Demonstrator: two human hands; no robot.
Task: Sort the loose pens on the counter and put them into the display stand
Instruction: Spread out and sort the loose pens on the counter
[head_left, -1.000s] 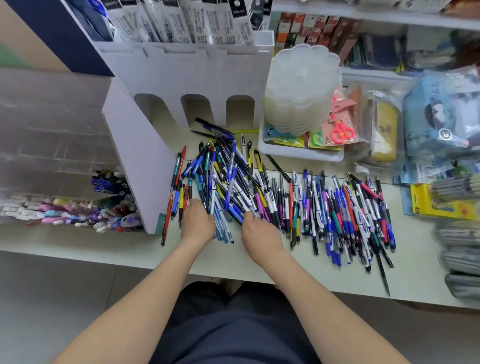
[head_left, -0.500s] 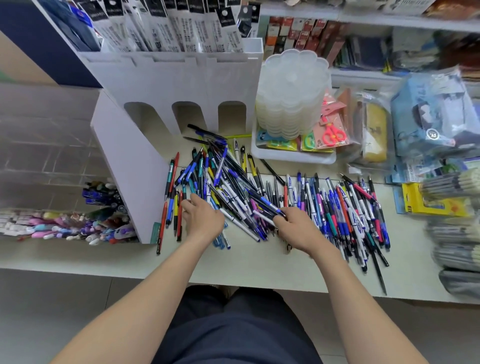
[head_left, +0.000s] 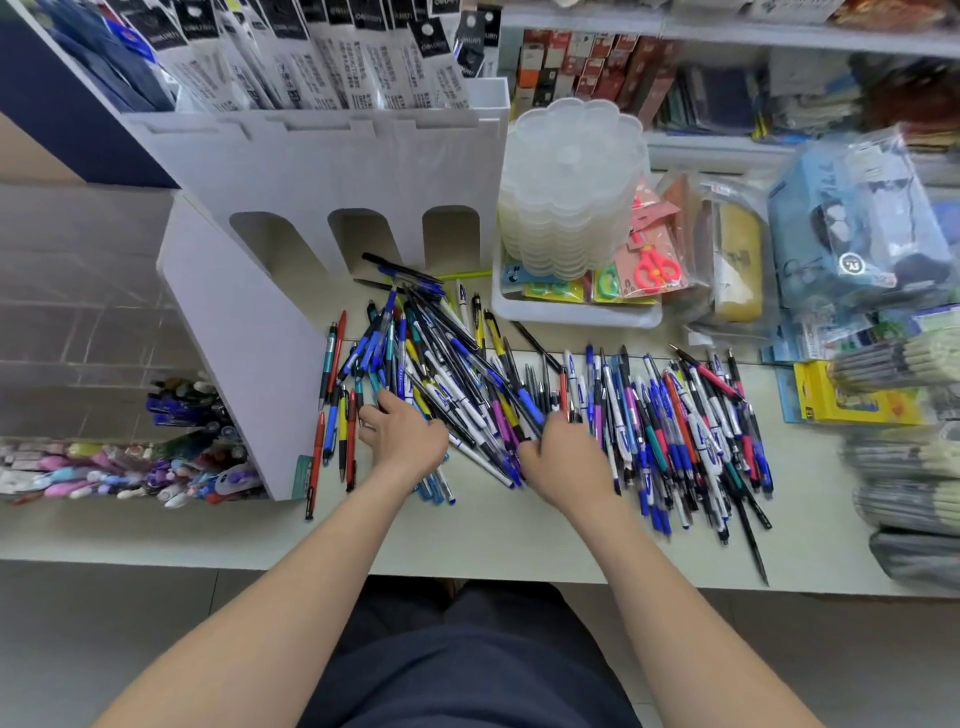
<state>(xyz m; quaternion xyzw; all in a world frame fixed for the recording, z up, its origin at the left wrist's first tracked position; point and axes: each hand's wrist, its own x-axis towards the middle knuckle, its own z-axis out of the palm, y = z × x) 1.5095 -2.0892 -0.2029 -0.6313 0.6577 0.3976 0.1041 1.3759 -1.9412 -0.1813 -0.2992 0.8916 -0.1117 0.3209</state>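
We saw bright, even light and faint shadows; the pens (head_left: 649, 415) looked sharp, the wide lens bowed the edges, and the packets (head_left: 904, 499) at right blurred.

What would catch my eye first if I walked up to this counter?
A colourful sprawl of loose pens covers the middle of the counter, with the person's left hand and right hand both on its near edge. Behind it stands a tall white display stand with three arched openings. To the stand's right is a stack of clear scalloped containers.
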